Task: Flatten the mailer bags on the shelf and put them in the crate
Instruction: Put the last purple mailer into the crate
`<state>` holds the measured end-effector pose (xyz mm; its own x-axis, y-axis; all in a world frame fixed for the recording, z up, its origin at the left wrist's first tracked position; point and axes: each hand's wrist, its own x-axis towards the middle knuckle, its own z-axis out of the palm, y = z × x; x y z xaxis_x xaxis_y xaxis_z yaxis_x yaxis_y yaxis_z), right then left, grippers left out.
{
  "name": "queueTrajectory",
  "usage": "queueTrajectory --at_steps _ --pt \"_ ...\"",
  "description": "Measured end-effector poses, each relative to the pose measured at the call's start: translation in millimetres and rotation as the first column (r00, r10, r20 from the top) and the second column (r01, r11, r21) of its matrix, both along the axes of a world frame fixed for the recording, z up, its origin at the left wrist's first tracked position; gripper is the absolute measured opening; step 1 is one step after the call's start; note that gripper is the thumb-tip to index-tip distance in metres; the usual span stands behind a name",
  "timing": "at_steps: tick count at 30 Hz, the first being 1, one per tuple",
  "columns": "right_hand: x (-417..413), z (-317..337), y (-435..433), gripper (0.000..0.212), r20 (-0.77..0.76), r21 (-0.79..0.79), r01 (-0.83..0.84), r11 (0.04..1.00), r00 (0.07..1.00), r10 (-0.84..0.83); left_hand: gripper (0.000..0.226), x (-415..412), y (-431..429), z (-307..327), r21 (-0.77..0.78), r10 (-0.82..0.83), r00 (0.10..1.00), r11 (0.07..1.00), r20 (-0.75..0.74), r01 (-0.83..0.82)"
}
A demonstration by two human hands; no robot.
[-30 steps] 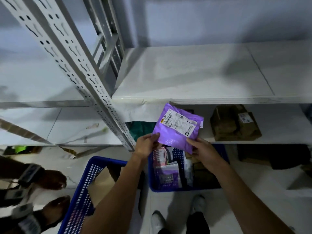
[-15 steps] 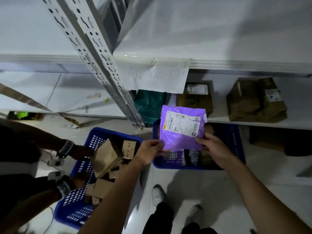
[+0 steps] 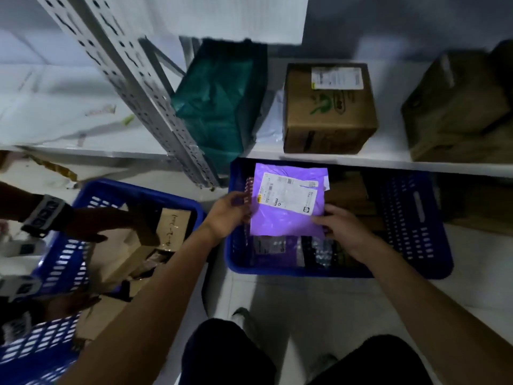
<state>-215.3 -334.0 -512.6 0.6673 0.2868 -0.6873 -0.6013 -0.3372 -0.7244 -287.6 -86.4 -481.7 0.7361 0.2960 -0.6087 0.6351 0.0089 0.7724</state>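
Mailer (image 3: 286,218) lowered over crate (image 3: 305,270) near box (image 3: 327,118); left hand (image 3: 226,215), right hand (image 3: 341,229) fingers pinch it.

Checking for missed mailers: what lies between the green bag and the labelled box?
Head view: a pale flat plastic piece, maybe a mailer, lies between green bag and box.

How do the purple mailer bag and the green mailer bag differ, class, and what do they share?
The purple mailer bag is held by the left hand and right hand over the blue crate; the green mailer bag lies on the shelf, untouched. The purple one looks flat; the green one is crumpled. The purple one shows a white label; none shows on the green one. Both are plastic mailers.
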Motion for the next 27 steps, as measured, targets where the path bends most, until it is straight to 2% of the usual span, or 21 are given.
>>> queueTrajectory --at_steps 5,9,12,14,16,17,20,23,24,27 --pt "23.4 -97.9 1.2 0.030 0.006 0.037 -0.102 0.994 0.995 0.101 0.014 13.2 3.0 -93.6 0.182 -0.206 0.979 0.962 -0.002 0.203" --pt "41.6 -162.4 2.5 0.025 -0.002 0.051 -0.156 0.987 0.988 0.156 0.010 21.8 6.7 -154.3 0.336 -0.187 0.982 0.923 -0.038 0.189" --pt "49.2 -193.3 6.0 0.026 -0.014 0.032 -0.217 0.976 0.976 0.218 0.007 28.5 0.3 -174.6 0.395 -0.186 0.979 0.896 -0.080 0.203" --pt "53.6 -213.1 7.2 0.032 -0.023 -0.006 -0.276 0.961 0.961 0.276 0.028 36.6 -5.8 -192.2 0.459 -0.237 0.961 0.844 -0.140 0.276" --pt "55.7 -224.8 10.0 0.031 -0.037 -0.045 -0.342 0.939 0.939 0.341 0.068 42.5 -9.9 -204.6 0.514 -0.283 0.937 0.784 -0.204 0.349" --pt "56.2 -230.6 12.0 0.030 -0.049 -0.064 -0.385 0.921 0.923 0.383 0.081 44.0 -10.1 -210.1 0.520 -0.292 0.928 0.770 -0.230 0.371" --pt "57.0 -246.2 19.9 0.030 -0.085 -0.128 -0.503 0.855 0.864 0.496 0.095 45.9 -11.6 -216.3 0.467 -0.309 0.904 0.778 -0.296 0.419" --pt "56.1 -260.6 26.3 0.031 -0.119 -0.180 -0.534 0.826 0.846 0.520 0.087 48.3 -12.9 -220.3 0.398 -0.361 0.870 0.783 -0.336 0.479" --pt "54.2 -263.1 27.6 0.036 -0.133 -0.182 -0.553 0.813 0.833 0.537 0.077 48.1 -11.7 -224.6 0.377 -0.385 0.861 0.783 -0.332 0.495" --pt "47.9 -267.1 30.8 0.037 -0.171 -0.189 -0.640 0.745 0.769 0.616 0.026 45.8 -10.3 -239.9 0.326 -0.467 0.840 0.777 -0.276 0.539"
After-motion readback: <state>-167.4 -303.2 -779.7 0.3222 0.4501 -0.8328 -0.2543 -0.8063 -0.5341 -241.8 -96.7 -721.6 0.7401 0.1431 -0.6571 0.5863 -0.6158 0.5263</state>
